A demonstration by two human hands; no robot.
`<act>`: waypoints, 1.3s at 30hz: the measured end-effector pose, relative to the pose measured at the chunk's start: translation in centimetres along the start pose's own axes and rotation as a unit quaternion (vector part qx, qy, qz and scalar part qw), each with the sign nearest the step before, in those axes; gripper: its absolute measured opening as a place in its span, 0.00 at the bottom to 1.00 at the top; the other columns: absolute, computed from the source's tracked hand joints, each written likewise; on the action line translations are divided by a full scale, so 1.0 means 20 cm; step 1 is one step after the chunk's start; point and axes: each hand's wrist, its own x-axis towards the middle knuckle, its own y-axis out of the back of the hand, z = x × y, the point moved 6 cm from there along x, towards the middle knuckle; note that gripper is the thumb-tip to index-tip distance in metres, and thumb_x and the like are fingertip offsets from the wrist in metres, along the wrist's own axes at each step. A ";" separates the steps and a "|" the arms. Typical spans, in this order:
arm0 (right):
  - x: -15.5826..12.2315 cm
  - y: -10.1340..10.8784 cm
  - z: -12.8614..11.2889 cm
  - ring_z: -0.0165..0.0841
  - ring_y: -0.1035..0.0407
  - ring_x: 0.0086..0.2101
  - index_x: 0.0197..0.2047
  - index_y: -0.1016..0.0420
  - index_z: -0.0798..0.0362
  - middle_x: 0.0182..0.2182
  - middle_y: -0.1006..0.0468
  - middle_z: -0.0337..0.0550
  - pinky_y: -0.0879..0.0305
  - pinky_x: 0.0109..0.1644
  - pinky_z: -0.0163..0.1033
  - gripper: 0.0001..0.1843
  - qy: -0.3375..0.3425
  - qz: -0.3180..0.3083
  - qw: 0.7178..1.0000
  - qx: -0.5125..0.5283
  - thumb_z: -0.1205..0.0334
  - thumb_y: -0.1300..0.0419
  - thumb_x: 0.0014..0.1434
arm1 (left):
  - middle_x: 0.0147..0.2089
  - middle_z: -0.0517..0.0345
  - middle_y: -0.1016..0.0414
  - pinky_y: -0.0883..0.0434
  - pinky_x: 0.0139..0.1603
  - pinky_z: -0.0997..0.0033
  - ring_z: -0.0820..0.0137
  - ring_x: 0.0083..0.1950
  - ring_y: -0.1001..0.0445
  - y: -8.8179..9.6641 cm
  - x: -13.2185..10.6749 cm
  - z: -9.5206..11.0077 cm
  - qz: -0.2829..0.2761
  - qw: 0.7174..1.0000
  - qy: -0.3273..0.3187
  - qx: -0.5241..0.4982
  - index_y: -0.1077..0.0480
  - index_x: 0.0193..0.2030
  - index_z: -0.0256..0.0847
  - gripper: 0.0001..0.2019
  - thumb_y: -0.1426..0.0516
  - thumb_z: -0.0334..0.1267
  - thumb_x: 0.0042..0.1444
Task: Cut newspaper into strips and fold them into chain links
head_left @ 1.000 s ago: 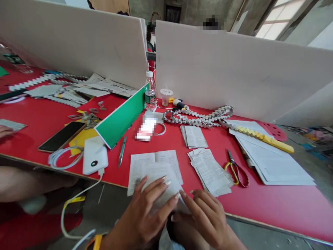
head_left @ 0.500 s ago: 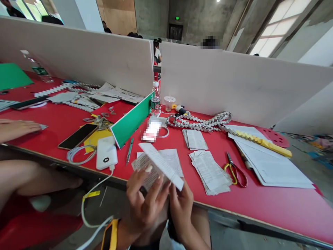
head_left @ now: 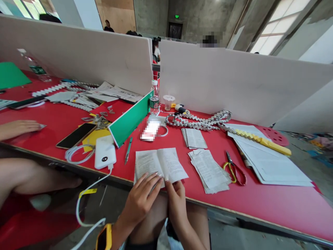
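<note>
A printed sheet of paper [head_left: 173, 163] with a crease down its middle lies unfolded at the table's front edge, over what looks like another sheet. My left hand [head_left: 143, 198] rests on its lower left half, fingers stretched out. At the lower edge near the crease, my right hand [head_left: 177, 199] pinches the sheet between thumb and curled fingers. To the right are a stack of cut printed papers [head_left: 208, 172] and a smaller stack [head_left: 195, 139]. Scissors [head_left: 235, 170] with red and yellow handles lie beyond them. A teal craft knife [head_left: 128, 150] is left of the sheet.
A folded-paper chain [head_left: 200, 121] lies at the back, by a water bottle [head_left: 154, 100] and a cup [head_left: 168, 102]. A green divider [head_left: 130, 121], power bank [head_left: 104, 152] and dark phone [head_left: 76, 135] are left. Another person's hand [head_left: 23, 128] rests farther left.
The paper, held up and tilted half a second ago, now lies opened out flat on the table. My left hand has flattened onto it; my right hand has come down to its edge.
</note>
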 end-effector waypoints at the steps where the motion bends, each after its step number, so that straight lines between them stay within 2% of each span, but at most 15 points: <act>1: 0.01 0.02 -0.01 0.39 0.30 0.47 0.43 0.28 0.53 0.43 0.22 0.46 0.37 0.54 0.45 0.17 0.012 0.002 1.000 -0.007 0.56 0.36 0.51 | 0.50 0.48 0.25 0.37 0.60 0.59 0.65 0.56 0.30 0.00 -0.01 -0.01 0.002 1.000 -0.001 -0.004 0.31 0.53 0.35 0.18 0.53 0.24 0.60; 5: 0.08 0.09 -0.09 0.36 0.29 0.43 0.49 0.34 0.50 0.42 0.23 0.44 0.34 0.47 0.42 0.21 0.077 0.019 0.997 -0.023 0.57 0.37 0.53 | 0.50 0.50 0.24 0.39 0.62 0.58 0.66 0.56 0.29 0.00 -0.04 -0.08 -0.010 1.000 0.016 -0.002 0.30 0.53 0.38 0.17 0.54 0.25 0.62; 9: 0.12 0.15 -0.16 0.31 0.30 0.31 0.54 0.40 0.50 0.30 0.24 0.38 0.34 0.38 0.37 0.24 0.117 0.026 0.987 -0.108 0.56 0.39 0.56 | 0.51 0.51 0.24 0.41 0.63 0.57 0.66 0.57 0.30 -0.02 -0.07 -0.11 -0.035 0.999 0.004 0.003 0.30 0.53 0.38 0.18 0.55 0.26 0.63; 11: 0.13 0.16 -0.18 0.31 0.31 0.30 0.54 0.40 0.50 0.28 0.26 0.37 0.35 0.37 0.37 0.22 0.144 0.023 0.977 -0.154 0.57 0.41 0.57 | 0.52 0.51 0.25 0.42 0.64 0.56 0.66 0.58 0.31 -0.02 -0.08 -0.13 -0.040 0.999 0.001 0.009 0.30 0.53 0.39 0.18 0.56 0.26 0.63; 16: 0.14 0.15 -0.21 0.35 0.30 0.42 0.50 0.35 0.52 0.42 0.25 0.47 0.35 0.46 0.41 0.16 0.212 0.024 0.949 -0.232 0.59 0.43 0.58 | 0.51 0.50 0.25 0.41 0.63 0.56 0.66 0.58 0.31 -0.04 -0.06 -0.15 -0.035 0.999 0.007 0.022 0.30 0.53 0.39 0.18 0.55 0.26 0.63; 21: 0.13 0.17 -0.21 0.34 0.30 0.40 0.48 0.34 0.53 0.39 0.25 0.46 0.35 0.41 0.38 0.13 0.221 0.052 0.932 -0.282 0.60 0.46 0.60 | 0.51 0.50 0.25 0.41 0.63 0.54 0.65 0.58 0.30 -0.06 -0.02 -0.16 -0.026 0.999 0.006 0.030 0.29 0.51 0.39 0.17 0.54 0.24 0.62; 27: 0.13 0.20 -0.19 0.31 0.32 0.29 0.50 0.34 0.55 0.28 0.27 0.39 0.37 0.32 0.35 0.15 0.199 0.065 0.911 -0.356 0.61 0.48 0.60 | 0.51 0.50 0.24 0.36 0.59 0.54 0.62 0.56 0.29 -0.09 -0.01 -0.16 -0.022 0.999 0.005 0.033 0.28 0.48 0.38 0.16 0.52 0.23 0.60; 31: 0.15 0.21 -0.18 0.35 0.30 0.38 0.51 0.35 0.55 0.38 0.26 0.46 0.33 0.41 0.40 0.17 0.206 0.057 0.905 -0.367 0.61 0.46 0.58 | 0.50 0.49 0.24 0.35 0.60 0.53 0.65 0.54 0.27 -0.11 -0.02 -0.16 -0.035 0.999 -0.001 0.012 0.28 0.47 0.36 0.16 0.53 0.23 0.61; 35: 0.17 0.20 -0.20 0.38 0.33 0.47 0.52 0.36 0.54 0.46 0.31 0.51 0.34 0.51 0.47 0.18 0.242 0.040 0.895 -0.374 0.62 0.46 0.58 | 0.50 0.49 0.24 0.34 0.60 0.53 0.66 0.53 0.27 -0.11 -0.03 -0.15 -0.052 0.998 -0.024 -0.013 0.29 0.47 0.34 0.16 0.54 0.22 0.61; 39: 0.20 0.20 -0.23 0.39 0.37 0.52 0.54 0.36 0.52 0.50 0.35 0.52 0.35 0.54 0.48 0.19 0.260 0.026 0.880 -0.397 0.63 0.47 0.59 | 0.50 0.48 0.24 0.34 0.60 0.53 0.66 0.57 0.29 -0.08 -0.03 -0.14 -0.051 0.997 -0.046 -0.024 0.30 0.50 0.34 0.16 0.54 0.22 0.61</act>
